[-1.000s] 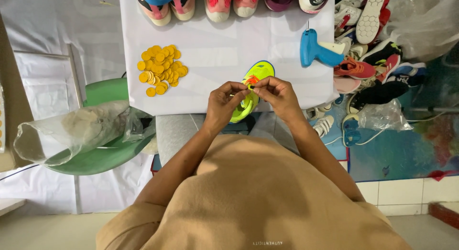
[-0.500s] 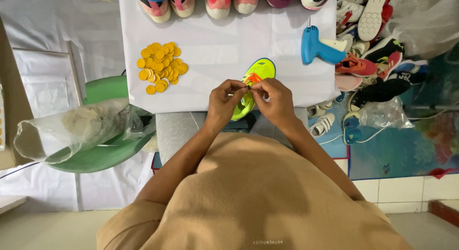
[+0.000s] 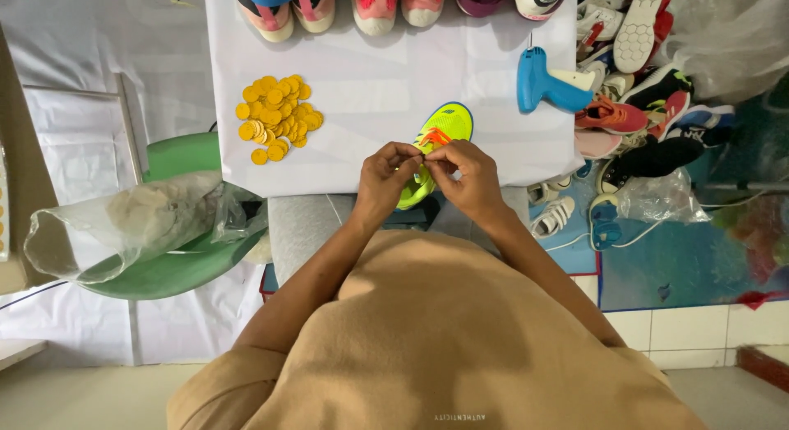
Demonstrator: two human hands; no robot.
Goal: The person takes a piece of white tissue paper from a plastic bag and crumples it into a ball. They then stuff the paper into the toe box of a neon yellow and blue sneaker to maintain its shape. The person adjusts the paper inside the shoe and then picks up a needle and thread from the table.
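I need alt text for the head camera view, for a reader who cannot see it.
Seen from above, a person's left hand and right hand meet over a neon yellow-green shoe on a white table, fingers pinching at its orange laces. A pile of yellow discs lies to the left, a blue glue gun to the right, and a row of shoes along the far edge.

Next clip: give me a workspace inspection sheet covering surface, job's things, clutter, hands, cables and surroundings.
Surface: white table, mostly bare in the middle.
Job's things: neon yellow-green shoe at the table's near edge.
Clutter: pile of yellow discs; blue glue gun; row of shoes along the far edge.
Hands: left hand and right hand meet over the shoe, fingertips pinched at its laces.
Cables: white cord on the floor.
Surroundings: heap of shoes; green chair with plastic bag.
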